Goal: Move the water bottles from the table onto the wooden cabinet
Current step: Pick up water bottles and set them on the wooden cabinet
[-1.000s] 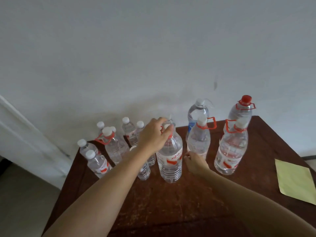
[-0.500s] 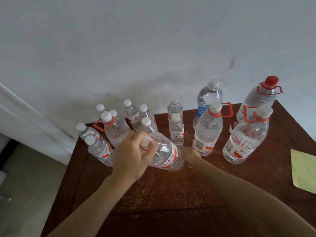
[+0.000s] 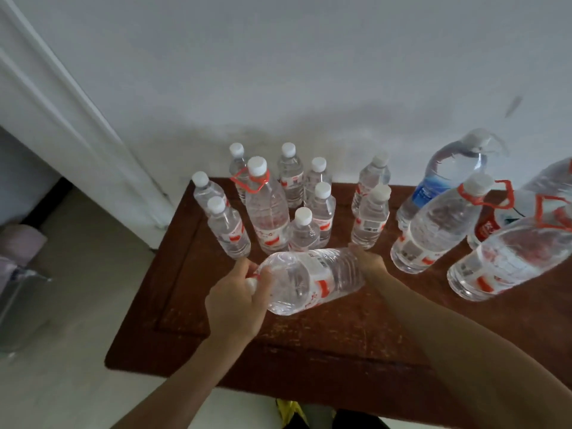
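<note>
A large clear water bottle point(image 3: 309, 280) with a red-and-white label lies tipped sideways above the dark wooden table point(image 3: 325, 335). My left hand point(image 3: 238, 298) is closed around its neck and cap. My right hand point(image 3: 366, 261) supports its base from the far side. Behind it stand several small white-capped bottles point(image 3: 370, 218) and a taller bottle with a red carry ring point(image 3: 266, 209). Large bottles point(image 3: 433, 227) stand upright at the right. No wooden cabinet other than this dark wooden surface can be made out.
A white wall runs behind the table. A white door frame point(image 3: 77, 119) slants down at the left, with pale floor point(image 3: 71, 320) and a grey object point(image 3: 18, 298) beyond the table's left edge. Something yellow point(image 3: 288, 413) shows below the front edge.
The bottle stood upright one second ago with my left hand on its cap. It is now tipped on its side and lifted toward me, held by both hands. The view has shifted left.
</note>
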